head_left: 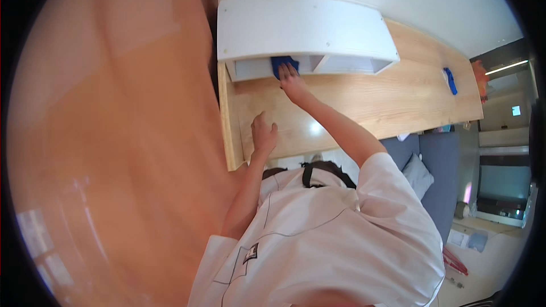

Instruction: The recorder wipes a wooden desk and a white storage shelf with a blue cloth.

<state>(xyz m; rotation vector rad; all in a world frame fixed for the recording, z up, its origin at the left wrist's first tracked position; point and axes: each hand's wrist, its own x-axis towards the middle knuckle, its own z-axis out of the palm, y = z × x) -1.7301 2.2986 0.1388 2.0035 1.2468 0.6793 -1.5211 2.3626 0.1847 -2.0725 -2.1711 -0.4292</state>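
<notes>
My right hand (292,83) reaches forward with its fingers on a dark blue cloth (284,63). The cloth lies in the left compartment of a low white shelf unit (298,25), and its far part is hidden under the unit's top. My left hand (263,133) is empty, thumb apart from half-curled fingers. It is over the left end of a light wood desk (362,106); whether it touches the surface I cannot tell.
A wooden side panel (232,136) edges the desk on the left, beside a large glossy brown surface (128,136). Another blue item (450,81) lies at the desk's far right. Below the right side stand a grey-blue sofa (441,170) and a grey cushion (418,176).
</notes>
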